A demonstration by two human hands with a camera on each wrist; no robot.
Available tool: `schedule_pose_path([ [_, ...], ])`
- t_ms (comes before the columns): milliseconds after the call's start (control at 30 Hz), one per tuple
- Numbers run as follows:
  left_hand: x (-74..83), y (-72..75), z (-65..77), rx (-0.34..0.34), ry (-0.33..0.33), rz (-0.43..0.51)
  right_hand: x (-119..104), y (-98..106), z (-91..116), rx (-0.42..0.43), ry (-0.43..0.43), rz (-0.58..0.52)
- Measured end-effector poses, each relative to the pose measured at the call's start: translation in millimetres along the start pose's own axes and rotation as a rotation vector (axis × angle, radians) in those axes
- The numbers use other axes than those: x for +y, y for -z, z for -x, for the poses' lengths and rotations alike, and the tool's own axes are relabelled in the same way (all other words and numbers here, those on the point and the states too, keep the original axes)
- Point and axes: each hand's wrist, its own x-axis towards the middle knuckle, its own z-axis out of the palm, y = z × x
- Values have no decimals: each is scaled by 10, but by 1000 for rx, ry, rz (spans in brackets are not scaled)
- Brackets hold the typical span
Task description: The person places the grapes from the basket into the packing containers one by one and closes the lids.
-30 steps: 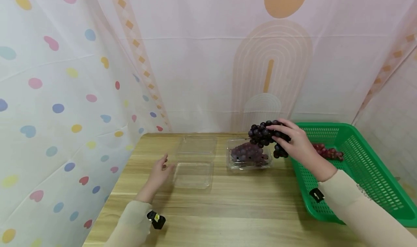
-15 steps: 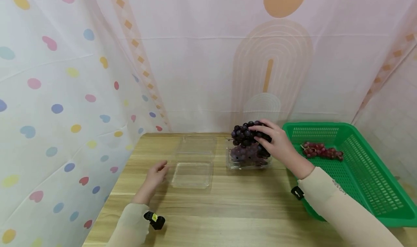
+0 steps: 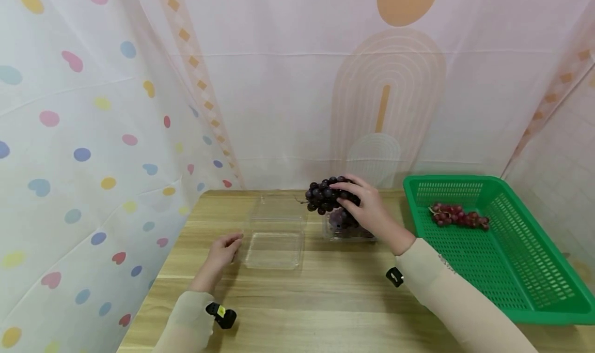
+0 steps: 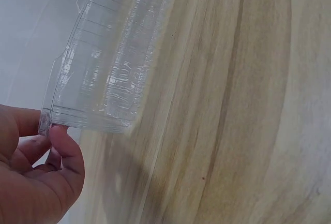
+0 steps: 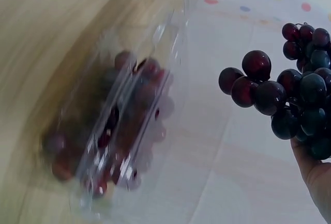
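My right hand (image 3: 372, 208) grips a bunch of dark grapes (image 3: 323, 194) from above, its stem poking out to the left. The bunch hangs in the air and overlaps the closed clear clamshell box (image 3: 344, 234) in the head view. That box has grapes inside, seen blurred through its plastic in the right wrist view. To the left, an empty clear clamshell box (image 3: 273, 250) lies with its lid folded back. My left hand (image 3: 220, 255) pinches the rim at its left side between thumb and finger, as the left wrist view shows at a corner of the box (image 4: 93, 74).
At the right stands a green plastic basket (image 3: 548, 319) with slotted walls, and a bunch of red grapes (image 3: 457, 216) lies in it. The wooden table (image 3: 307, 311) backs onto a patterned curtain (image 3: 288, 110); a dotted curtain (image 3: 93, 187) hangs at the left.
My right hand has carried the dark grapes left from the basket's edge, past the filled box toward the open one. My left hand has closed in on the open box's rim.
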Motion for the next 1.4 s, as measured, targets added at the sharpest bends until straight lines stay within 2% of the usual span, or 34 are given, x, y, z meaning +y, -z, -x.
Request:
schedule_pose_path([
  [233,-2,-10,26,26,12,14,-41,-247,-46,-19,-48,-40],
  [567,-1,-35,18,23,33,18,-175,-613,-93,-36,-56,-72],
  [833,-18,-63,14,79,37,45,-277,-889,-147,-69,-89,-116],
  [967,-21,-70,8,79,33,51,-305,-1027,-162,-81,-94,-156],
  [1400,-36,-78,-10,73,13,100,-315,-1412,-162,-114,-147,-152],
])
